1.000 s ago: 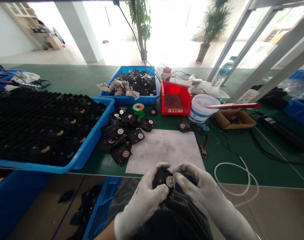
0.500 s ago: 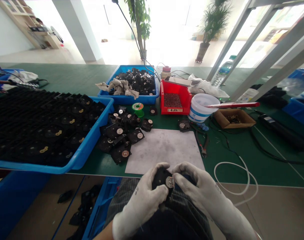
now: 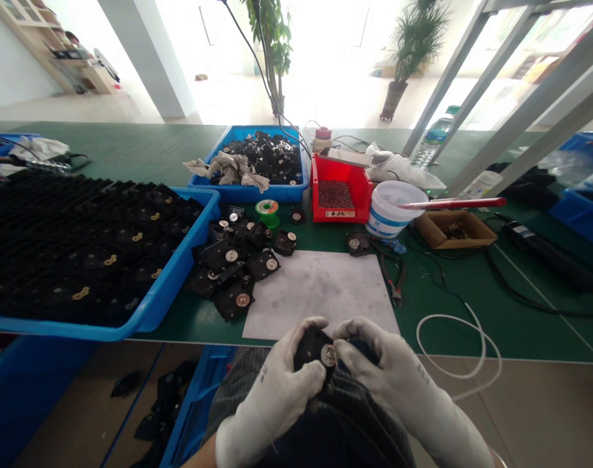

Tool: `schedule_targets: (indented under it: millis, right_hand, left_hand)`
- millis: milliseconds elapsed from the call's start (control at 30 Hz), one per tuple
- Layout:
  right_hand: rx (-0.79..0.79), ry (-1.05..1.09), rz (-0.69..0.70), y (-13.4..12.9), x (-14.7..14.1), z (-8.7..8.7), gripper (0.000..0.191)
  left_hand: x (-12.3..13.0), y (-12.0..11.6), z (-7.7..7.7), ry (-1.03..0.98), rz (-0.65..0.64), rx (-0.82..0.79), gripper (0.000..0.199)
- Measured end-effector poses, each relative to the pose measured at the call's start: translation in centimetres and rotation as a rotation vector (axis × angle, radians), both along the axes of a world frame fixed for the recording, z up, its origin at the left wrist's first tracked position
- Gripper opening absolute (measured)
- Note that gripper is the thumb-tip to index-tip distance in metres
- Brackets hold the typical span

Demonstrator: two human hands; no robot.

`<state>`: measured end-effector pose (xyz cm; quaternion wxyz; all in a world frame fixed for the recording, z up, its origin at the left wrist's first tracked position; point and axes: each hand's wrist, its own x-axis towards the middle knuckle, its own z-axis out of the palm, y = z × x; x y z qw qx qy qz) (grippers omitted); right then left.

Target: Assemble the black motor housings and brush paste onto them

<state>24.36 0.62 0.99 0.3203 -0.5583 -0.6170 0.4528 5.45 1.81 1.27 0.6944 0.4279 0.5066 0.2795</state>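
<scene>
My left hand (image 3: 289, 377), in a white glove, is closed around a flat black plastic housing (image 3: 308, 351) with a round silver disc (image 3: 328, 354) on its face. I hold it in front of my lap, just off the table's near edge. My right hand (image 3: 379, 364), gloved too, is closed in a pinch, thumb and fingertips at the disc's right edge. Whatever lies between those fingertips is too small to make out. Beyond both hands a smudged white sheet (image 3: 320, 286) lies on the table. Similar black housings (image 3: 233, 299) are heaped at the sheet's left.
A blue tray (image 3: 153, 312) full of black parts stands at left, another blue tray (image 3: 250, 193) farther back. Behind the sheet are a red bin (image 3: 362, 201), a white bucket (image 3: 389, 221) and a solder spool (image 3: 267, 213). Pliers (image 3: 396, 286) and a white cable (image 3: 482, 338) lie at right.
My hands hold nearly the same pose, with the right fingertips still at the disc. The whole view has shifted very slightly; nothing on the table has visibly moved.
</scene>
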Motion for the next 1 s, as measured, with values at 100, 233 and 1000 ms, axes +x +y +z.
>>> schedule_targets:
  millis: [100, 233, 1000]
  right_hand:
    - [0.004, 0.011, 0.002, 0.05, -0.09, 0.07, 0.017]
    - [-0.017, 0.025, 0.003, 0.13, -0.13, 0.19, 0.017]
    - [-0.064, -0.002, 0.073, 0.24, 0.52, 0.35, 0.016]
  left_hand:
    - [0.00, 0.00, 0.00, -0.006, 0.000, -0.005, 0.067]
    - [-0.10, 0.07, -0.13, 0.007, -0.009, 0.017, 0.065]
    - [-0.72, 0.10, -0.96, 0.012, -0.007, 0.069, 0.057]
